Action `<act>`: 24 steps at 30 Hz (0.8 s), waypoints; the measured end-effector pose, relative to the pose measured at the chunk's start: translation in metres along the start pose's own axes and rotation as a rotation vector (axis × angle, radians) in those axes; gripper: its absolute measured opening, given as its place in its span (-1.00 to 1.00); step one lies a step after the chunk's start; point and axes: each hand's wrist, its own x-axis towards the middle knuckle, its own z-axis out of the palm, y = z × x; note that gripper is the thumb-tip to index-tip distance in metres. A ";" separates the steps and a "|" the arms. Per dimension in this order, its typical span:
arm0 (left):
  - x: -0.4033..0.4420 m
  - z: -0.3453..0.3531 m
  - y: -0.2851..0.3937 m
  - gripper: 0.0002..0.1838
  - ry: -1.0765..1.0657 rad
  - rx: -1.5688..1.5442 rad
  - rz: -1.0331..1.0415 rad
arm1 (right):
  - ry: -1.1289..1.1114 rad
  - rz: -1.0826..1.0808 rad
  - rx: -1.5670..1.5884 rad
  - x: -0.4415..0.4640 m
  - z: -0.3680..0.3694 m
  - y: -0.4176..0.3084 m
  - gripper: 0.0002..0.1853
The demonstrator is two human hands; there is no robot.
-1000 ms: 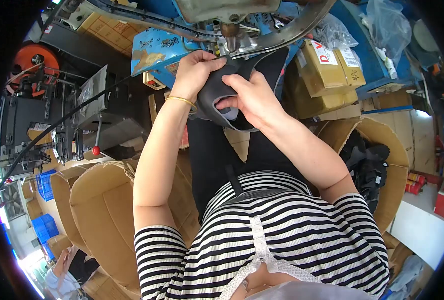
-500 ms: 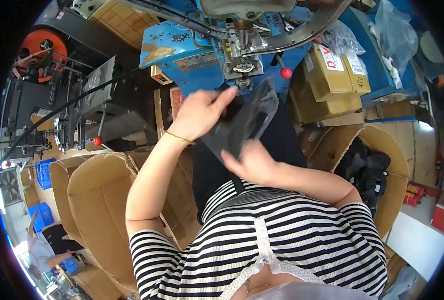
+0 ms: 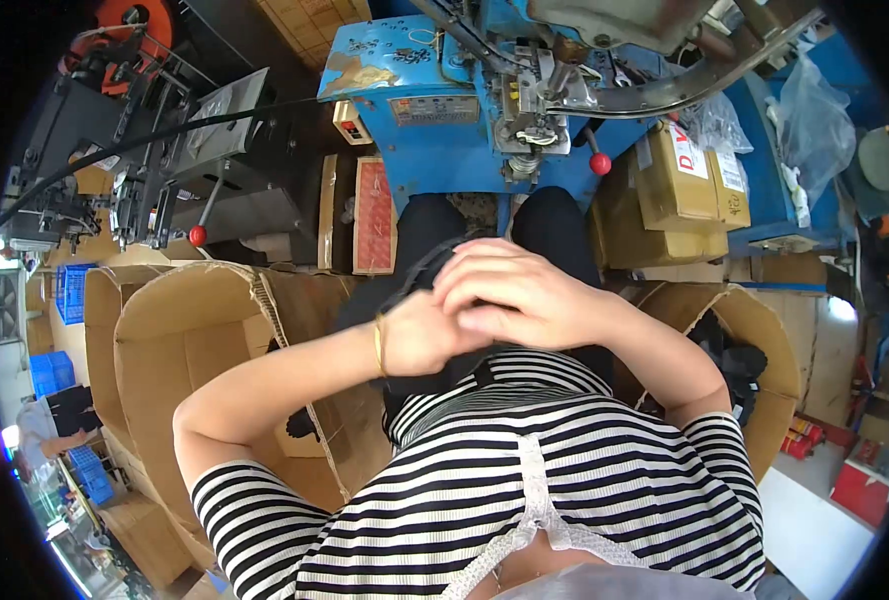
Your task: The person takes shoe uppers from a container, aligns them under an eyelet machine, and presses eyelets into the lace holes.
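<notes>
My left hand (image 3: 420,335), with a thin gold bracelet at the wrist, is over my lap. Its fingers look curled and are mostly hidden by my right hand (image 3: 525,292). The right fingers curve over the left hand, blurred by motion. A dark, smeared piece of thin material (image 3: 423,272) shows just beyond the left hand; its kind and which fingers grip it are unclear. Ahead of my knees stands a blue press-like machine (image 3: 435,150) with a metal working head (image 3: 530,130).
A red-knobbed lever (image 3: 601,163) sticks out at the machine's right. Open cardboard boxes flank me, one at left (image 3: 180,340) and one at right (image 3: 780,350) holding black items. Taped cartons (image 3: 670,195) stand right of the machine. Another person (image 3: 40,430) is far left.
Both hands have drawn back toward my body and come together, the right now over the left. The dark translucent sheet stretched between them is mostly out of sight. The view has shifted left.
</notes>
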 end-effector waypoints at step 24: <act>-0.010 0.013 -0.016 -0.79 0.213 -0.306 -0.288 | 0.768 0.065 -1.000 -0.019 -0.056 0.085 -0.74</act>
